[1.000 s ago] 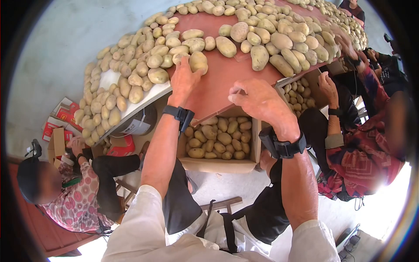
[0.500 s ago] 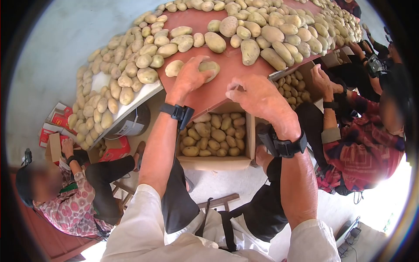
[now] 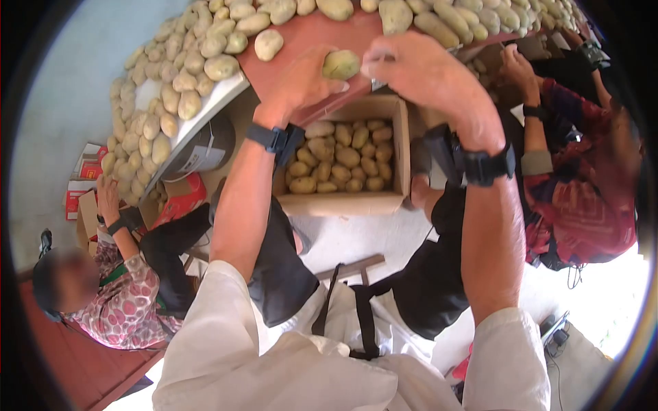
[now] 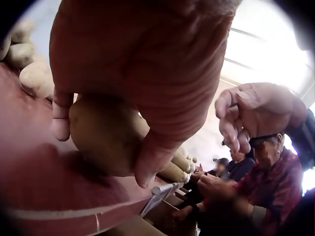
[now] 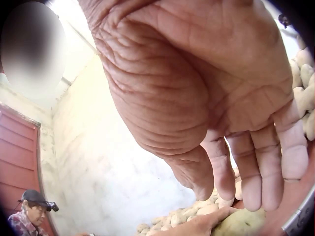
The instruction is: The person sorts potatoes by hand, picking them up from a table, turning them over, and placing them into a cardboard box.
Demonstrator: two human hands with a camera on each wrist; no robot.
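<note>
My left hand [image 3: 298, 79] grips a yellowish-green potato [image 3: 341, 64] between thumb and fingers, close over the front part of the red tabletop [image 3: 301, 38]. In the left wrist view, the thumb and fingers straddle that potato [image 4: 106, 132]. My right hand [image 3: 428, 72] hovers just to the right of it, its fingers loosely bent and nothing in them. From the right wrist, the fingers of the right hand [image 5: 216, 93] hang down above the potato [image 5: 241, 223]. A single potato [image 3: 269, 44] lies on the tabletop left of my left hand.
Below the table edge stands a cardboard box [image 3: 343, 203] with many potatoes inside. Piles of potatoes [image 3: 185, 82] cover the table's left and far sides. A bucket [image 3: 205, 147] is under the table. People sit at left and right, the right one in a red patterned top [image 3: 582, 198].
My left hand first touched two potatoes, then left one behind and brought the other toward the table's front edge and my right hand. The head view has tilted down.
</note>
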